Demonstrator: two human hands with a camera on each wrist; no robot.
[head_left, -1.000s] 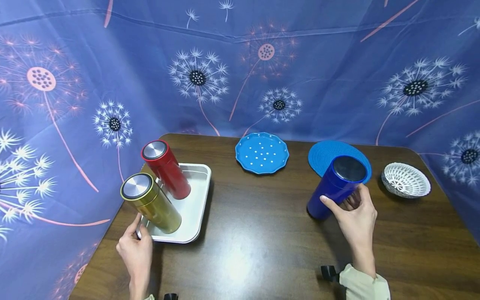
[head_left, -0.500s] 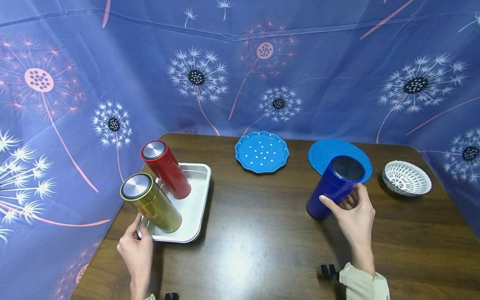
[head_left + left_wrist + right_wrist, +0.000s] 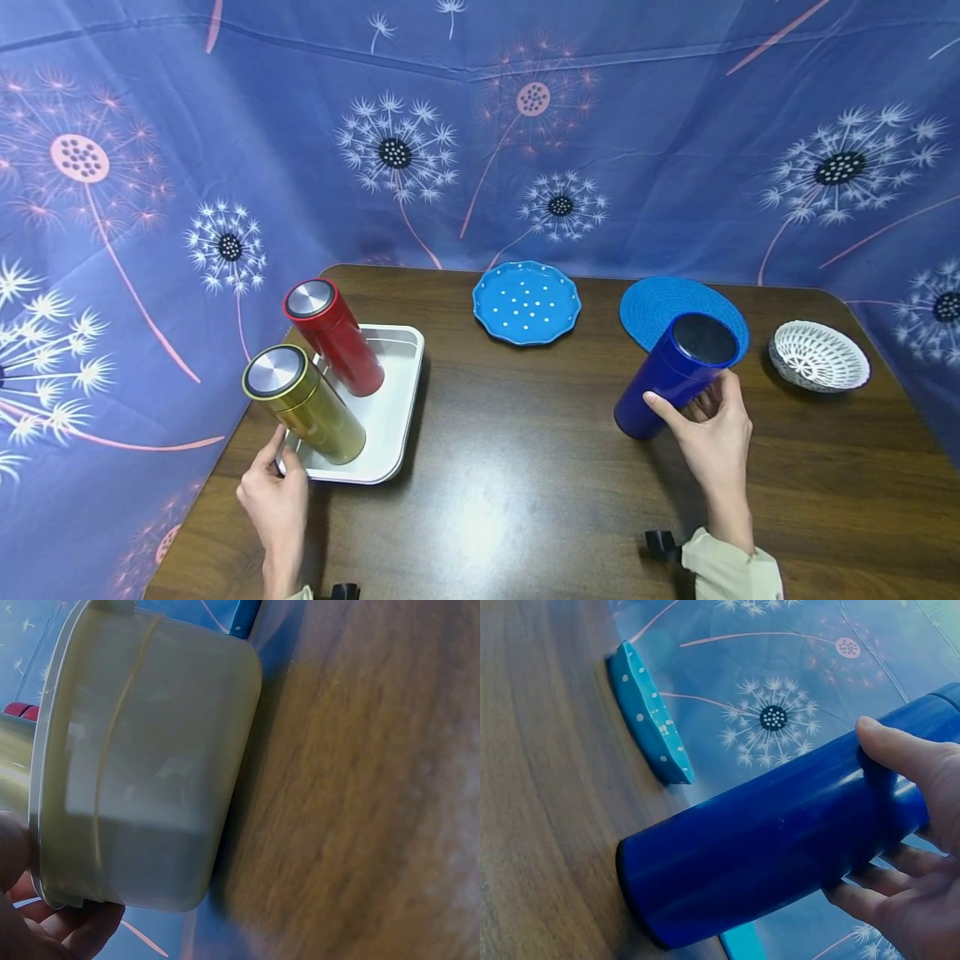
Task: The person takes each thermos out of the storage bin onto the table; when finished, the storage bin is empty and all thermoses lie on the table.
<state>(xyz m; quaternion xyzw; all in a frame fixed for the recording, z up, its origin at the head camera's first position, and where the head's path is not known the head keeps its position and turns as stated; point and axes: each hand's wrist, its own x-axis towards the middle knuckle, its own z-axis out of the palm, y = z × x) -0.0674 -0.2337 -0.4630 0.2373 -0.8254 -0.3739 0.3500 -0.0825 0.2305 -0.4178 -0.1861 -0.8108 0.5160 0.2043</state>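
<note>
At the left end of a brown wooden table [image 3: 525,433], a person's left hand [image 3: 276,500] is pinching the rim of a white tray [image 3: 401,392] at its near left corner; in the left wrist view, fingers are curling beneath the rim. Inside the tray, a gold flask [image 3: 318,417] with a silver-topped lid is standing nearest the hand, and a red flask [image 3: 341,346] is standing just behind it. Farther right, a blue plate [image 3: 527,304] with white dots is lying near the table's back edge. Next, a blue flask [image 3: 667,383] with a dark lid is standing on the table, partly covering a round blue mat [image 3: 652,308] behind it. The right hand [image 3: 712,442] is gripping this flask from its right side, thumb and fingers pressing around the body; a pale sleeve [image 3: 731,567] is covering the forearm. Beyond, at far right, a white openwork bowl [image 3: 819,357] is sitting. Behind everything, blue dandelion-patterned cloth [image 3: 660,108] is hanging.
</note>
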